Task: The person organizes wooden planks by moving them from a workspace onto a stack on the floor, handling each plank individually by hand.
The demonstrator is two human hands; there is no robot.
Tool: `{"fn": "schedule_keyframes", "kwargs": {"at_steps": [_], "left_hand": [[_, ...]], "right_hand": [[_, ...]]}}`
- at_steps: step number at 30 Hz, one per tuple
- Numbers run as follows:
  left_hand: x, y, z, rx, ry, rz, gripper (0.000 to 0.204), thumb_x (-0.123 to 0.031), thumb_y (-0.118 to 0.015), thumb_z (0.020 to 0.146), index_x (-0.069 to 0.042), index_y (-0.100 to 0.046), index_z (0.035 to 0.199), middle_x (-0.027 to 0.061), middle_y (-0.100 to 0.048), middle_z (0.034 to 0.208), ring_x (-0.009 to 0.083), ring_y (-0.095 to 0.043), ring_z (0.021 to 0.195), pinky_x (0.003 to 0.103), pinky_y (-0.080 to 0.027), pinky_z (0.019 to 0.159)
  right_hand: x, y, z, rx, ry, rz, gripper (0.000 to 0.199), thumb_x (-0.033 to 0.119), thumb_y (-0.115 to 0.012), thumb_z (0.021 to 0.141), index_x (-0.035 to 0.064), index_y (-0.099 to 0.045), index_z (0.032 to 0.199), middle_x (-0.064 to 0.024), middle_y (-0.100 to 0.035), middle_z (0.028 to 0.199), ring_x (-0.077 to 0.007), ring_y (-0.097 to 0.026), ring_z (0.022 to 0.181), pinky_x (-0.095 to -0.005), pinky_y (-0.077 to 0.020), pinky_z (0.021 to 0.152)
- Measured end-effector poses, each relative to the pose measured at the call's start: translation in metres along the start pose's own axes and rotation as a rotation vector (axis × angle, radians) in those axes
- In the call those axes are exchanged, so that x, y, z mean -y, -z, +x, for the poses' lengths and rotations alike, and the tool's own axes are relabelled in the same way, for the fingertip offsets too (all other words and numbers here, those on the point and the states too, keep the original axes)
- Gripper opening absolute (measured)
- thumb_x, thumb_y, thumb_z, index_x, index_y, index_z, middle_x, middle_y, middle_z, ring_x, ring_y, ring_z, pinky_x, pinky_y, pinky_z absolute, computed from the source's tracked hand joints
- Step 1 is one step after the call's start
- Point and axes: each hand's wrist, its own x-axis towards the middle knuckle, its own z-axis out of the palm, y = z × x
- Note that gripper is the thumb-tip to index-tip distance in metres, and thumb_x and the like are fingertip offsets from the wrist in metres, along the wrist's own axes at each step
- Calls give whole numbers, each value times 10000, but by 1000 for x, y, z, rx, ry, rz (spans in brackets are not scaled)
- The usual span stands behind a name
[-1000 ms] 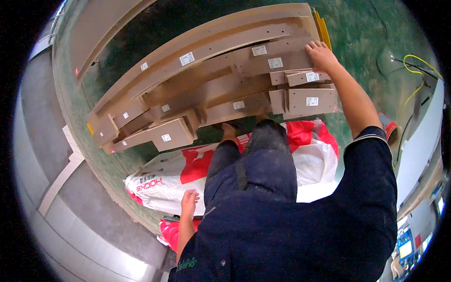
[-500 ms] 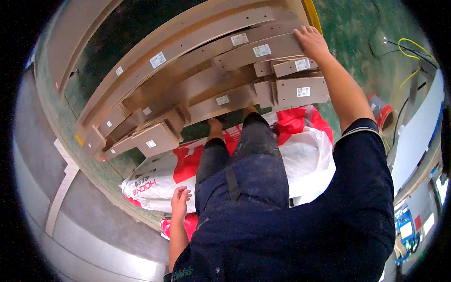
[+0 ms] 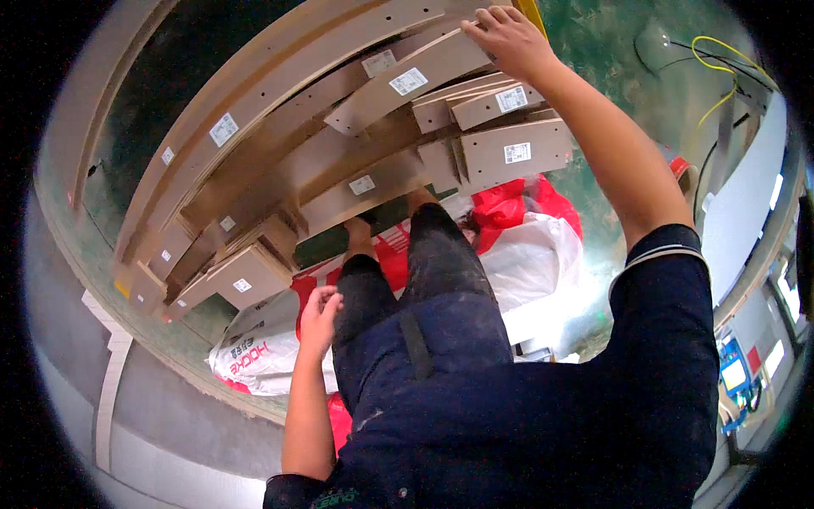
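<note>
Curved plywood strip (image 3: 424,72) is sitting under your right hand (image 3: 509,38), fingers pressing flat, nothing clenched; left hand (image 3: 320,310) is hanging released, so be steadying the stacked plywood pieces (image 3: 339,170) while sliding.

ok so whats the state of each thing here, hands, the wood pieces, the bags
right hand: reaching out, flat on the top wooden strip
left hand: empty, loosely curled beside the thigh
top wooden strip: lying on the stack, under the right hand
stack of curved wooden pieces: piled flat, overlapping, white labels facing up
white and red sack: lying on the floor, crumpled
yellow cable: loose on the floor
</note>
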Motion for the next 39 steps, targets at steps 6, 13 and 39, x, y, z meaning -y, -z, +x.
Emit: {"fn": "schedule_keyframes", "kwargs": {"at_steps": [6, 13, 39], "left_hand": [[-40, -47, 50, 137, -107, 31, 225, -172, -572, 923, -23, -564, 1091, 38, -616, 977, 123, -578, 869, 248, -445, 780], [-38, -92, 69, 202, -116, 100, 206, -167, -585, 911, -20, -580, 1056, 47, -614, 904, 128, -580, 814, 270, -467, 765], [-115, -78, 266, -242, -129, -29, 556, -366, -577, 895, 7, -427, 1280, 219, -537, 1229, 327, -510, 1162, 378, -384, 980]], "right_hand": [[6, -36, -15, 71, -40, -17, 544, 102, -630, 776, 148, -457, 1290, -92, -533, 1200, -272, -489, 1168, -389, -378, 1001], [9, -57, -12, 103, -99, 19, 567, 101, -646, 760, 143, -453, 1293, -95, -527, 1220, -277, -491, 1170, -396, -375, 1018], [16, -63, -6, 269, -13, -1, 547, 51, -605, 774, 28, -424, 1289, -138, -544, 1175, -295, -530, 1124, -375, -430, 956]]}}
